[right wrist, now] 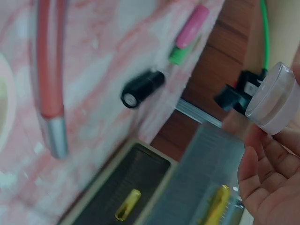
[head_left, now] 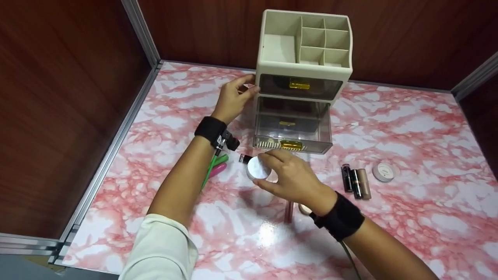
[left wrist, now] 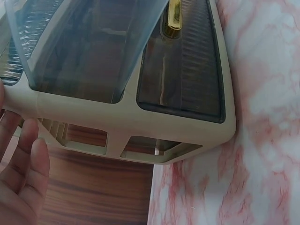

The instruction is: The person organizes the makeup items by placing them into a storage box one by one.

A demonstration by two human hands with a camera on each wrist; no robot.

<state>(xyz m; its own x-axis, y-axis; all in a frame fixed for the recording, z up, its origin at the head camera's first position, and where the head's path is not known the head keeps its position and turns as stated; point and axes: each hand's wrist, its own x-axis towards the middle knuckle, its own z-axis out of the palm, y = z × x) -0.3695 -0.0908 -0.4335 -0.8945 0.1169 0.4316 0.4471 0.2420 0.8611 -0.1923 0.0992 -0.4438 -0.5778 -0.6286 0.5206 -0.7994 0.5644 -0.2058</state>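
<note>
Pale sleeve cloth (head_left: 160,249) lay before the boxy plastic drawer unit (head_left: 305,69); my left hand (head_left: 232,97) touched its side, fingers relaxed; my right hand (head_left: 291,173) pinched a round jar (head_left: 257,168).

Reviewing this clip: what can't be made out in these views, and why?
Label on the white container, head view: print too small.
Right rim of the round jar, head view: covered by the right hand.
Lower end of the green item, head view: behind the left forearm.
Pale round item, head view: partly hidden by the right wrist.
Left hand, left wrist view: cut off by left edge.
Mark on the black tube, right wrist view: blurred.
</note>
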